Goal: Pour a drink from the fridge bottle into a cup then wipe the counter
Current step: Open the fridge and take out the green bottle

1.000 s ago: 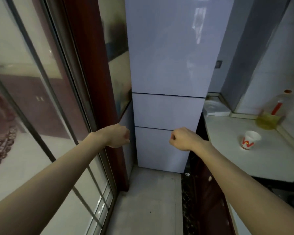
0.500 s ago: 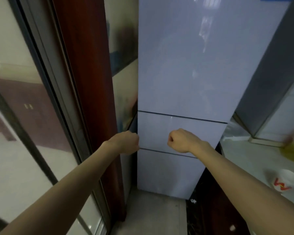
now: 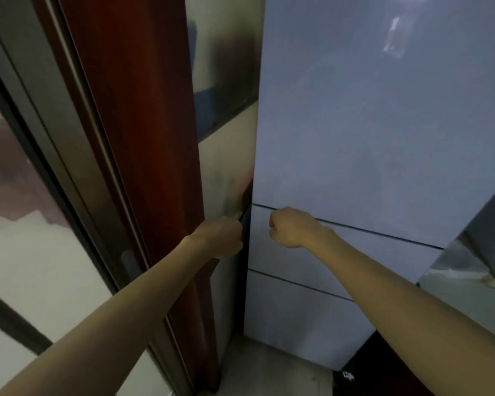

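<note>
Now both fists are closed, empty: your left hand [image 3: 222,238] at the fridge's [image 3: 369,124] left edge, right hand [image 3: 290,228] before it. Bottle unseen; hook that edge and pull steadily.

The floor [image 3: 269,372] is pale grey and smooth — only a narrow strip of it shows, running between the red-brown door frame [image 3: 143,138] and a dark cabinet base [image 3: 383,367]. The fridge [image 3: 355,138] stands directly on it, its lowest door reaching almost down to the floor. At far right a blurred corner of the table [image 3: 469,292] shows — pale.
</note>
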`<move>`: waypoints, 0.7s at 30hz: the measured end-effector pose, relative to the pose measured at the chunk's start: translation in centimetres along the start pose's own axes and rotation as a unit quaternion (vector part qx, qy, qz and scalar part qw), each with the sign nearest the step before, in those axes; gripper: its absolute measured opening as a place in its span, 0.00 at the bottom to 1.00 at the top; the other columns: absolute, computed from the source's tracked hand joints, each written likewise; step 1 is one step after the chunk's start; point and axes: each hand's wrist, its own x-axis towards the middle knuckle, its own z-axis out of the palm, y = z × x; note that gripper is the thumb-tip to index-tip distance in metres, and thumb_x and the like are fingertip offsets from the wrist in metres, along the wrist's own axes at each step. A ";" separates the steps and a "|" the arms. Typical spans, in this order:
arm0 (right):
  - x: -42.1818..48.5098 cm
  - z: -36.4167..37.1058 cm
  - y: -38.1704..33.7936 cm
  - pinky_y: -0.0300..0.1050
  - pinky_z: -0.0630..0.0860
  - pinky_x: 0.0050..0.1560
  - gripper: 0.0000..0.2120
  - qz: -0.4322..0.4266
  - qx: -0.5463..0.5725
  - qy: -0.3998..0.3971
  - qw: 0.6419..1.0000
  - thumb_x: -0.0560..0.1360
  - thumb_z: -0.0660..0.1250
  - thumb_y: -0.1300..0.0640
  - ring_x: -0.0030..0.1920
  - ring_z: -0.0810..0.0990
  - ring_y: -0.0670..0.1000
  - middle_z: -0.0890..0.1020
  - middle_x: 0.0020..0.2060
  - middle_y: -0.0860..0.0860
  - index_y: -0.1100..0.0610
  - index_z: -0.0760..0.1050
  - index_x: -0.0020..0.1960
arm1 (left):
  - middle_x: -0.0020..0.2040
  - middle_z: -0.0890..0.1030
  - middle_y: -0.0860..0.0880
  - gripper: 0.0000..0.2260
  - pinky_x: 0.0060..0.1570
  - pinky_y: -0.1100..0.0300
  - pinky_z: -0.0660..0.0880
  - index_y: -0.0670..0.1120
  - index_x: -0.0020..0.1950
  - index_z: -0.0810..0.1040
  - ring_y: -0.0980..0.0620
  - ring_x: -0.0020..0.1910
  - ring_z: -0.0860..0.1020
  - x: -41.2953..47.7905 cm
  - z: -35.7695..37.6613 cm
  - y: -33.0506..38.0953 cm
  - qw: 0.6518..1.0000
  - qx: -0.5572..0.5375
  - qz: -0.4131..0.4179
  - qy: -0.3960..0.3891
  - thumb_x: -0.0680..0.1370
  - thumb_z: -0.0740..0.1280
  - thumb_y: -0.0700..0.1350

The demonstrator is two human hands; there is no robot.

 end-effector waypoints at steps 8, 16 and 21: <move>8.6 -2.7 0.9 0.47 0.70 0.55 0.12 -0.123 -0.144 0.073 0.979 0.79 0.58 0.62 0.58 0.73 0.57 0.75 0.59 0.58 0.62 0.74 0.60 | 0.59 0.78 0.42 0.13 0.44 0.59 0.68 0.40 0.63 0.74 0.46 0.52 0.77 4.2 -3.2 0.4 0.996 -0.012 -0.077 0.037 0.82 0.58 0.44; 15.3 -6.7 0.5 0.59 0.45 0.77 0.14 -0.159 -0.420 0.152 0.881 0.80 0.57 0.55 0.66 0.70 0.57 0.78 0.61 0.55 0.56 0.78 0.60 | 0.54 0.79 0.43 0.12 0.40 0.57 0.70 0.41 0.57 0.76 0.49 0.43 0.73 6.1 -2.2 0.6 0.986 -0.017 -0.147 0.072 0.81 0.57 0.47; 17.0 -7.1 0.3 0.60 0.41 0.77 0.17 -0.062 -0.482 0.093 0.869 0.81 0.56 0.50 0.70 0.66 0.58 0.76 0.65 0.54 0.55 0.75 0.63 | 0.54 0.79 0.42 0.13 0.39 0.55 0.70 0.41 0.56 0.75 0.44 0.48 0.78 6.0 -0.8 0.2 0.984 -0.015 -0.170 0.056 0.81 0.57 0.48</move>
